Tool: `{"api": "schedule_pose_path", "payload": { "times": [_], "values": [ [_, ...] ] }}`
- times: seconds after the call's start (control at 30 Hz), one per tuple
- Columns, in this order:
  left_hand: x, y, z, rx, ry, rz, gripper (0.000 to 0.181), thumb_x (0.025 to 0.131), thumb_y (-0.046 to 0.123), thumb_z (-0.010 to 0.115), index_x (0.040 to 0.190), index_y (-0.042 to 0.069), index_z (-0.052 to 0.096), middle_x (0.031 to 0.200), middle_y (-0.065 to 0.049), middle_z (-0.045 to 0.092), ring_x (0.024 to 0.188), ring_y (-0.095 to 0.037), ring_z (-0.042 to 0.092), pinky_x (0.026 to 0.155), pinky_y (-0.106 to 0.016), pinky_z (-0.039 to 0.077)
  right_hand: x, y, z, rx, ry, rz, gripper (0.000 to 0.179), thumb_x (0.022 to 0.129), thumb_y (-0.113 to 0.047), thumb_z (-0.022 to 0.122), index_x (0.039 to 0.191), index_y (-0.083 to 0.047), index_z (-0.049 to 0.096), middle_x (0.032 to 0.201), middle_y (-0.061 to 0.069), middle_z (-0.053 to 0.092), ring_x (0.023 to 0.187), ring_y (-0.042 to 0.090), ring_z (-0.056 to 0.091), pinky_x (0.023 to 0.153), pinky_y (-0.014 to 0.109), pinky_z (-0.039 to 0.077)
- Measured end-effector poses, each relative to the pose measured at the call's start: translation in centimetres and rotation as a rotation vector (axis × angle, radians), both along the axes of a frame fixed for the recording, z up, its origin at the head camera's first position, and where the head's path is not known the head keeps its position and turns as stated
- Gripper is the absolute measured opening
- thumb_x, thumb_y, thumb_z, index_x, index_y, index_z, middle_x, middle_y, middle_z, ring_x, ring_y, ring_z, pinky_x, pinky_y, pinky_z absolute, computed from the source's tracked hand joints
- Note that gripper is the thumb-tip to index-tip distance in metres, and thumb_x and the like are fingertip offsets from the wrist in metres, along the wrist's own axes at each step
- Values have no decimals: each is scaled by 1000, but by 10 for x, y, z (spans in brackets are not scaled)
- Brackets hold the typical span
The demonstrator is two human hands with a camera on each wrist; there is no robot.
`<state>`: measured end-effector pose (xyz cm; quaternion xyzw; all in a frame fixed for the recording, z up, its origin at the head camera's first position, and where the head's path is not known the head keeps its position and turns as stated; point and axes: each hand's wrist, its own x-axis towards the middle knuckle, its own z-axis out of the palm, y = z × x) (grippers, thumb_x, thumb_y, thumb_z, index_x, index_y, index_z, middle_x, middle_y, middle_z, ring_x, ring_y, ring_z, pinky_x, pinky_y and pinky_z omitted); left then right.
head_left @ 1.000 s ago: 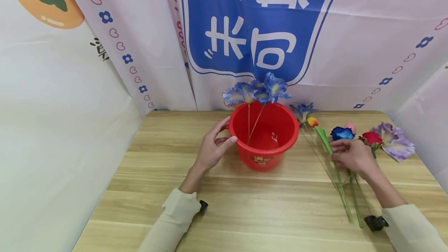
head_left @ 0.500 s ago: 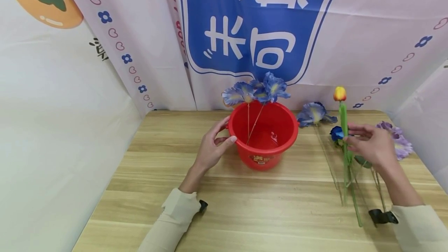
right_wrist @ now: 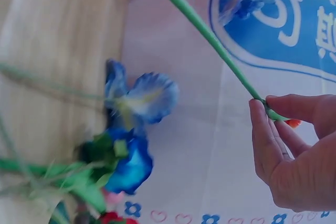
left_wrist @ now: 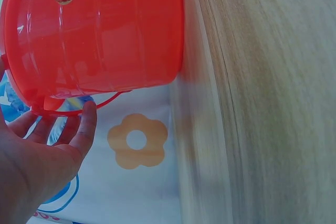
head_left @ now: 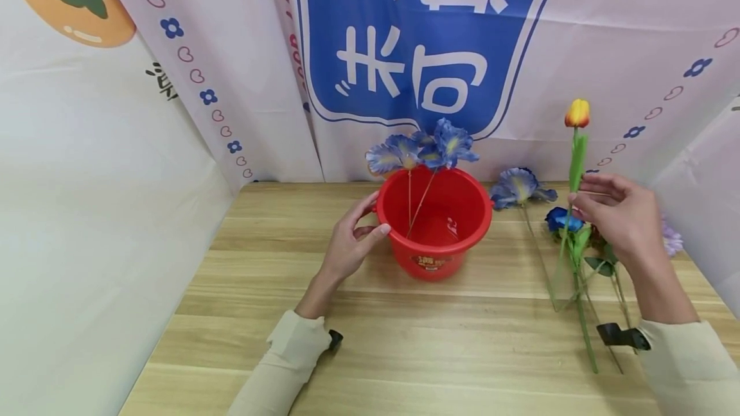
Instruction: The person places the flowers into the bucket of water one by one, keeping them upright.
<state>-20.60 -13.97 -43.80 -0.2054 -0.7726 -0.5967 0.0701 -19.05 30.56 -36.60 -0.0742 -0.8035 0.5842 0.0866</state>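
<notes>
A red bucket point(head_left: 457, 265) stands upright on the wooden table point(head_left: 416, 352). Two blue irises point(head_left: 399, 154) lean in it, their blooms above the far rim. My left hand point(head_left: 347, 246) holds the bucket's left rim, thumb at the near side and fingers round the handle side point(left_wrist: 63, 113). To the right, my right hand point(head_left: 624, 217) pinches a tulip point(head_left: 577, 113) by its green stem, between thumb and fingertips. The red-and-yellow bloom points up, and the stem point(right_wrist: 210, 40) slants down above the lying flowers.
Right of the bucket lie a blue iris point(head_left: 517, 188), a blue rose point(head_left: 563, 219), a purple flower point(head_left: 672, 239) and several green stems point(head_left: 584, 313). A red flower point(right_wrist: 116, 217) is partly hidden. A printed cloth point(head_left: 601, 50) hangs behind the table.
The tulip has been lifted from the other flowers, swung upright and raised, with my right hand moving right and up. My left hand and the bucket stay put.
</notes>
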Motion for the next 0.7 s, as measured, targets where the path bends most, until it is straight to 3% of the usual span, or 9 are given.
{"api": "schedule_pose_path", "payload": {
  "times": [0.17,0.7],
  "values": [
    [0,0,0,-4,-5,6,68,99,20,76,162,22,49,155,-6,59,142,-30,58,101,-52,63,-2,-14,13,-200,70,15,39,95,-2,80,129,-13,65,102,-16,75,86,0,77,73,19,64],
    [-1,-1,0,12,5,-7,66,100,19,75,161,19,50,154,-9,60,141,-33,58,101,-52,63,-12,-59,52,-321,232,-4,45,91,-3,84,133,-7,68,109,-2,73,90,5,77,71,22,65]
  ]
}}
